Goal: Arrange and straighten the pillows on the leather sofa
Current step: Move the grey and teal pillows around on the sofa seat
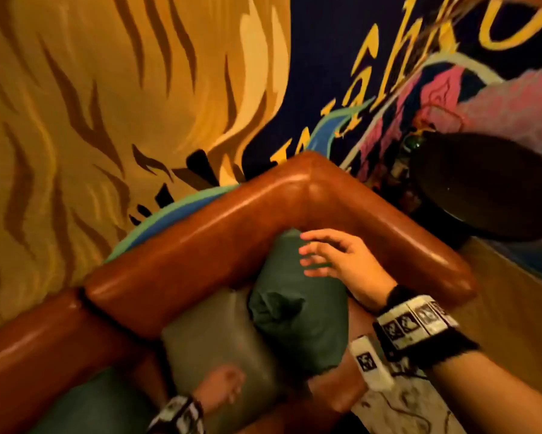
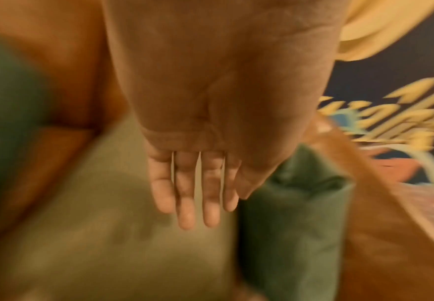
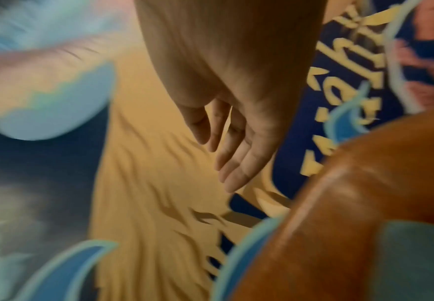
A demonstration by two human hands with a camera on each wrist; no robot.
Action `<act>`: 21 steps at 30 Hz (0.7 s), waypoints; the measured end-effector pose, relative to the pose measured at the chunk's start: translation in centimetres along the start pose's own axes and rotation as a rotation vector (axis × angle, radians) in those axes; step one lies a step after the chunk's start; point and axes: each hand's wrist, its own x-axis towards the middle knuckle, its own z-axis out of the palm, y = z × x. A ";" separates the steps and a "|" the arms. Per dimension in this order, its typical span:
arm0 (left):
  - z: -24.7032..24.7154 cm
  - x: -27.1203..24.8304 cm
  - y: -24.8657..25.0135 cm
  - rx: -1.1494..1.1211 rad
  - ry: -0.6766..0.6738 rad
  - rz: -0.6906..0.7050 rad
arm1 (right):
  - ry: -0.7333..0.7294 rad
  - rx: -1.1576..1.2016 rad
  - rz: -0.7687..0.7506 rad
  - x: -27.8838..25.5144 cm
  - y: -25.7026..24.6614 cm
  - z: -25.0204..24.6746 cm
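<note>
The brown leather sofa [image 1: 201, 242] bends at a corner. A dark green pillow [image 1: 301, 311] stands in that corner, its top crumpled. An olive pillow [image 1: 213, 346] leans against the backrest to its left, and a second dark green pillow [image 1: 85, 405] lies at the lower left. My right hand [image 1: 320, 252] hovers with fingers spread by the top of the corner pillow and holds nothing. My left hand [image 1: 226, 383] is over the olive pillow [image 2: 95, 234] with fingers [image 2: 185, 203] straight, the corner pillow [image 2: 295, 224] to their right. Whether either hand touches a pillow I cannot tell.
A painted mural wall [image 1: 122, 104] rises right behind the sofa back [image 3: 339, 234]. A round black side table [image 1: 482, 189] stands beyond the sofa arm on the right, above a wooden floor [image 1: 514, 314]. The wrist views are blurred.
</note>
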 end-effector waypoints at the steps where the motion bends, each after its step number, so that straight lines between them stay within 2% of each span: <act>1: -0.5 2.4 2.4 0.038 0.013 0.054 | 0.022 -0.018 0.045 1.2 1.6 -1.1; 3: -1.2 6.4 7.4 0.072 0.163 0.137 | 0.104 -0.087 0.183 3.9 6.4 -4.0; 4: -1.7 8.4 10.0 0.094 0.307 0.184 | 0.188 -0.112 0.294 4.7 9.0 -5.2; 6: -1.2 11.9 13.7 0.142 0.538 0.307 | 0.297 -0.078 0.451 6.8 17.0 -8.9; 7: -1.0 13.6 14.8 0.186 0.578 0.314 | 0.336 -0.077 0.525 8.0 20.9 -10.6; 8: -1.0 14.9 15.6 0.232 0.584 0.263 | 0.393 -0.078 0.621 8.4 23.1 -11.3; 10: -0.7 17.0 16.8 0.262 0.469 0.087 | 0.423 -0.063 0.771 9.3 30.4 -13.8; 12: 0.1 18.4 16.8 0.236 0.356 -0.063 | 0.354 0.052 0.916 9.0 31.7 -13.3; 14: 1.0 18.4 16.9 0.296 0.322 -0.109 | 0.350 0.069 0.956 8.5 33.4 -12.9; 16: 1.8 18.5 17.0 0.352 0.263 -0.142 | 0.312 0.107 0.939 9.1 38.3 -14.6; 17: 2.1 18.8 17.0 0.358 0.239 -0.162 | 0.273 0.088 0.955 9.2 37.6 -13.9; 20: 2.0 19.5 16.6 0.366 0.238 -0.213 | 0.402 0.088 0.784 10.3 41.3 -14.8; 21: 1.9 19.8 16.5 0.367 0.251 -0.216 | 0.401 0.030 0.738 10.4 40.2 -14.9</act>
